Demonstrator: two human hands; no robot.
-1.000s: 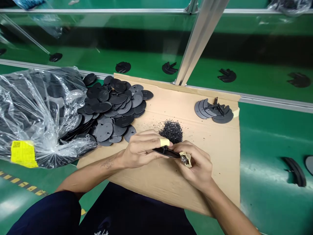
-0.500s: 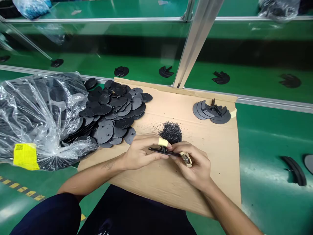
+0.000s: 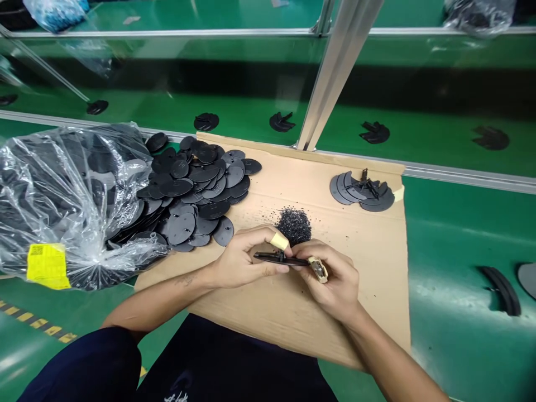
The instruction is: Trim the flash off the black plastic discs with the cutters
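Observation:
My left hand point(image 3: 247, 258) is closed on the left side of a black plastic disc point(image 3: 268, 258), seen nearly edge-on, with a small raised clip part on its upper face. Pale yellow tape wraps one of its fingers. Against the disc's right side, my right hand point(image 3: 335, 276) is closed around a small tape-wrapped metal tool point(image 3: 318, 269); its exact kind is hidden by the fingers. Both hands meet at the disc, above a sheet of cardboard point(image 3: 368, 290). Just beyond them lies a heap of small black plastic bits point(image 3: 294, 225).
On the left, a pile of black oval discs point(image 3: 201, 190) spills beside a clear plastic bag point(image 3: 62, 190) with a yellow label. A fanned stack of discs point(image 3: 362, 192) sits at the cardboard's back right. A metal post point(image 3: 335, 78) rises behind, and a curved black part point(image 3: 500, 290) lies right.
My left index finger has bent and shifted slightly right over the disc. Both hands keep their hold, and the view has moved very slightly.

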